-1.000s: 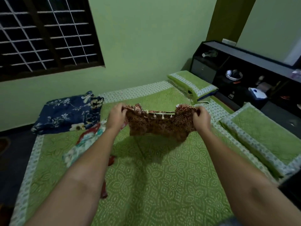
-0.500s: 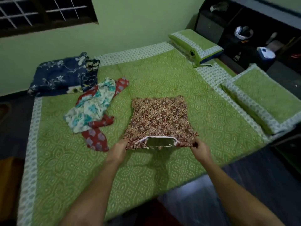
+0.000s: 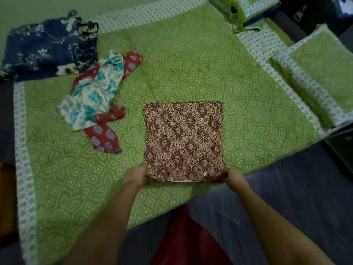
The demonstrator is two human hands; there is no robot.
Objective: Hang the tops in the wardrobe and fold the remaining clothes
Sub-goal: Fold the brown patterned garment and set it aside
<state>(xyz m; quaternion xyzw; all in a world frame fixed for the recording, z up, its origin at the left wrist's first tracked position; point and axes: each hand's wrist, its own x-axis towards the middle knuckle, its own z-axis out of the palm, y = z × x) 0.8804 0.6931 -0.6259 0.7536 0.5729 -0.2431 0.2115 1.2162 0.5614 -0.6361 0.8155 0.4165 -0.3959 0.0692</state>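
A maroon garment with a gold pattern [image 3: 184, 138] lies flat as a rough square on the green bedspread [image 3: 191, 69]. My left hand [image 3: 136, 176] grips its near left corner and my right hand [image 3: 233, 176] grips its near right corner, both at the near edge. To the left lies a crumpled white, teal and red floral garment [image 3: 97, 96]. A folded navy floral cloth [image 3: 44, 50] sits at the bed's far left corner.
Two green pillows lie along the right side, one [image 3: 322, 73] near and one [image 3: 246, 8] at the far right. A dark floor [image 3: 286, 207] runs beside the bed's near edge. My red clothing [image 3: 189, 240] shows below.
The maroon garment, held up in the air a second ago, now lies flat on the bed. My hands have drawn its near edge closer and the view has tilted further down.
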